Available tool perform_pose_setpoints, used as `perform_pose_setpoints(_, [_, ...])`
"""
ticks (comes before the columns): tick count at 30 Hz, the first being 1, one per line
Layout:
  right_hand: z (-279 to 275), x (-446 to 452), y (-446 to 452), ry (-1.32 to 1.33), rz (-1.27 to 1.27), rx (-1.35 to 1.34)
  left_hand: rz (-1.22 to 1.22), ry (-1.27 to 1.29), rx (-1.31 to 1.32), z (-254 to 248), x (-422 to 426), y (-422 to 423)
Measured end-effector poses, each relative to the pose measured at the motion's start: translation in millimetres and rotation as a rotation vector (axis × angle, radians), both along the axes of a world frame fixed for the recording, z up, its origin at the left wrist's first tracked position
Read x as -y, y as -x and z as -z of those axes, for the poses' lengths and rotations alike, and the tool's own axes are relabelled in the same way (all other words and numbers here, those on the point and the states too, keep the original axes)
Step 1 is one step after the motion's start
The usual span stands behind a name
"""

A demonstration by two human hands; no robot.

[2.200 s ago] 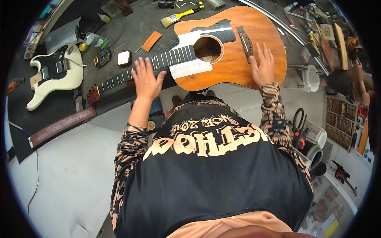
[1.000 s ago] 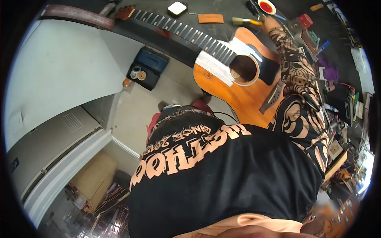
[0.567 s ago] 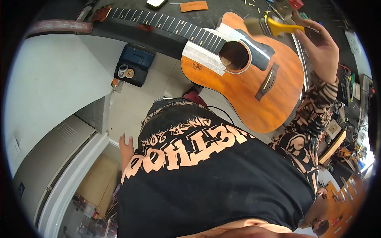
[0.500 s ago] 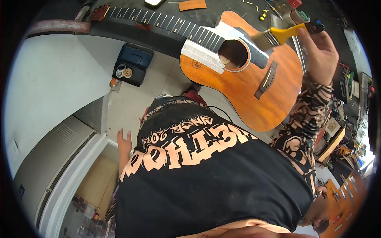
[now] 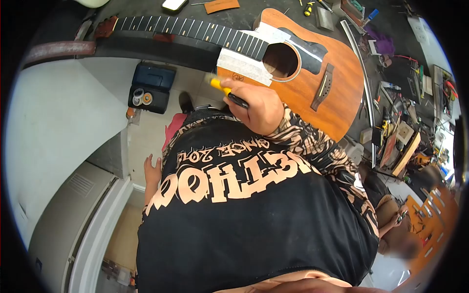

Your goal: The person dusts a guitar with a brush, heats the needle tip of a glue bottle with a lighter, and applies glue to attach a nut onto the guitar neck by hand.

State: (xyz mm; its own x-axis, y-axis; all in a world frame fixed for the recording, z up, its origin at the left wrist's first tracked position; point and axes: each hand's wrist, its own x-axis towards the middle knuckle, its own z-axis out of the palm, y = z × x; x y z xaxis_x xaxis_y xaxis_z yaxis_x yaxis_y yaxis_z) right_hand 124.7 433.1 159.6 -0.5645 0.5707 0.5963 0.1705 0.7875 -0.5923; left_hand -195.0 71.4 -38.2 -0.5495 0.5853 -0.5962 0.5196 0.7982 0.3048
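Observation:
My right hand (image 5: 261, 105) is closed around the handle of a yellow-and-black paintbrush (image 5: 222, 87), held over the near edge of an acoustic guitar. The brush points left and its bristles are smeared by motion. The guitar's orange-brown body (image 5: 337, 105) lies face up, without strings. White masking tape (image 5: 244, 66) covers the top beside the end of the fretboard (image 5: 195, 30). A dark pickguard (image 5: 310, 51) sits beyond the sound hole, and the bridge (image 5: 322, 88) is to its right. Down at my side hangs my left hand (image 5: 152, 168), fingers apart and holding nothing.
An open dark toolbox (image 5: 151, 88) with tape rolls stands on the floor at left. An orange sheet (image 5: 221, 6) and a yellow screwdriver (image 5: 308, 9) lie on the dark bench. Cluttered tools fill the right side, where another person's hand (image 5: 398, 217) shows at lower right.
My right hand has swept left and toward me with the paintbrush, from above the far right of the guitar body to its near left edge. My left hand stays at my side.

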Motion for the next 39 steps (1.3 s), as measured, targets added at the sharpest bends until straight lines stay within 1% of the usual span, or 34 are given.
perform_pose_setpoints(1, [3,-13,-5,-0.003,0.011,0.010,0.018,0.006,0.007,5,-1,7])
perform_pose_setpoints(3, [5,-51,-31,0.076,0.373,-0.014,0.040,0.011,0.020,10,-4,15])
perform_pose_setpoints(5, [-8,-55,-27,0.196,0.532,0.065,0.114,-0.010,0.082,21,-13,36])
perform_pose_setpoints(6, [7,-46,-26,0.160,0.442,0.106,0.149,-0.083,0.093,50,-4,47])
perform_pose_setpoints(7, [-6,-36,-3,-0.028,0.284,0.173,0.239,-0.086,0.095,63,-7,66])
perform_pose_setpoints(8, [-19,-20,21,0.089,0.249,0.134,0.252,-0.071,0.076,83,-12,84])
perform_pose_setpoints(10, [-24,-26,37,-0.037,0.371,0.136,0.299,-0.044,0.079,87,-31,113])
perform_pose_setpoints(11, [-4,-43,22,-0.007,0.577,0.033,0.223,-0.033,0.117,72,-56,123])
perform_pose_setpoints(12, [-2,-51,23,0.110,0.721,-0.044,0.145,-0.024,0.151,66,-76,134])
perform_pose_setpoints(13, [-1,-50,16,0.232,0.858,-0.128,0.163,-0.028,0.160,79,-80,150])
perform_pose_setpoints(14, [16,-37,12,0.194,0.681,0.172,0.103,-0.057,0.217,107,-78,187])
perform_pose_setpoints(15, [11,-42,26,0.185,0.703,0.175,0.055,-0.090,0.274,97,-113,208])
perform_pose_setpoints(16, [8,-37,30,0.113,0.695,0.090,-0.056,-0.040,0.284,79,-127,216])
perform_pose_setpoints(17, [5,-35,34,0.036,0.682,0.005,-0.043,-0.031,0.288,54,-148,214])
perform_pose_setpoints(18, [-2,-46,38,0.167,0.771,-0.293,-0.072,-0.047,0.272,32,-165,211])
perform_pose_setpoints(19, [-12,-48,44,0.432,0.876,-0.386,-0.099,-0.061,0.255,17,-176,210])
perform_pose_setpoints(20, [-6,-39,38,0.231,0.733,-0.030,-0.085,-0.026,0.263,15,-186,202])
perform_pose_setpoints(21, [-12,-32,51,0.028,0.563,0.309,-0.084,-0.030,0.259,16,-190,205])
perform_pose_setpoints(22, [-15,-21,70,0.068,0.458,0.216,-0.035,0.001,0.239,20,-193,209])
perform_pose_setpoints(23, [-29,-21,81,0.144,0.490,0.178,0.014,0.045,0.213,19,-190,215])
perform_pose_setpoints(25, [5,-51,58,0.142,0.801,-0.197,-0.014,0.014,0.212,18,-185,216])
perform_pose_setpoints(26, [1,-66,63,0.255,0.768,-0.326,-0.044,0.008,0.250,25,-183,214])
perform_pose_setpoints(27, [-3,-59,59,0.420,0.748,0.088,-0.077,0.002,0.287,35,-176,208])
perform_pose_setpoints(28, [-19,-50,75,0.235,0.529,0.227,-0.087,-0.001,0.310,57,-162,215])
perform_pose_setpoints(29, [-31,-49,91,0.039,0.306,0.352,-0.102,-0.011,0.297,50,-163,211])
perform_pose_setpoints(30, [-27,-49,99,0.377,0.253,0.121,-0.079,-0.002,0.243,41,-162,204])
perform_pose_setpoints(31, [-31,-58,96,0.314,0.426,0.190,-0.058,0.018,0.190,30,-157,197])
perform_pose_setpoints(32, [-17,-76,92,0.364,0.513,0.027,-0.086,-0.070,0.221,41,-141,199])
perform_pose_setpoints(33, [-5,-90,88,0.419,0.599,-0.135,-0.108,-0.063,0.211,69,-111,204])
perform_pose_setpoints(34, [-14,-85,95,0.248,0.461,0.172,-0.184,-0.120,0.324,101,-78,211])
perform_pose_setpoints(35, [-15,-73,99,0.212,0.250,0.408,-0.257,-0.198,0.433,119,-60,219])
perform_pose_setpoints(37, [-20,-70,110,0.299,0.078,0.217,-0.106,0.010,0.196,56,-78,178])
perform_pose_setpoints(38, [-14,-79,111,0.187,0.261,0.163,-0.136,-0.005,0.178,41,-77,168])
perform_pose_setpoints(39, [-5,-101,117,0.170,0.346,-0.127,-0.165,-0.026,0.163,39,-70,164])
